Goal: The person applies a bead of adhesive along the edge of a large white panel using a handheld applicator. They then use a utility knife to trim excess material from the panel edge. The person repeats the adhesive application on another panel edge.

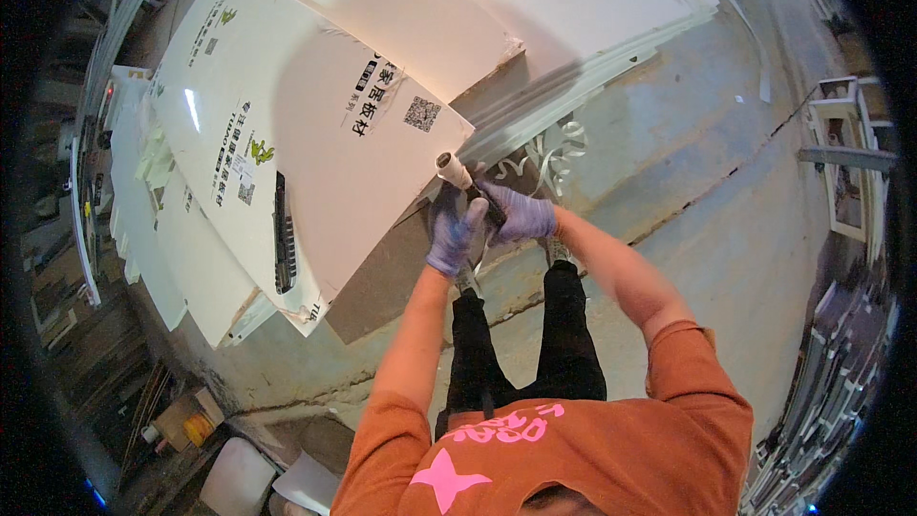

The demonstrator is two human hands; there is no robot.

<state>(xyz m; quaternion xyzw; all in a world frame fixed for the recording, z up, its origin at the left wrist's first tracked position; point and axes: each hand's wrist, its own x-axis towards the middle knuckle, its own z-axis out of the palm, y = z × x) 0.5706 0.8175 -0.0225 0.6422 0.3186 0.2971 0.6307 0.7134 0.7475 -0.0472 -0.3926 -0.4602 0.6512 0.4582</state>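
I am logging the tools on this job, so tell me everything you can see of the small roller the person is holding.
The roller is a short pale cylinder, off-white and dull, with a round end face turned up toward the camera. A dark handle runs from it down into the gloved right hand; the gloved left hand closes just below the cylinder. It tilts up and to the left, held near the corner of a white board. Whether it touches the board cannot be told.

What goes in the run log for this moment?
left hand: on roller handle | right hand: gripping roller handle | paint roller: at white board edge
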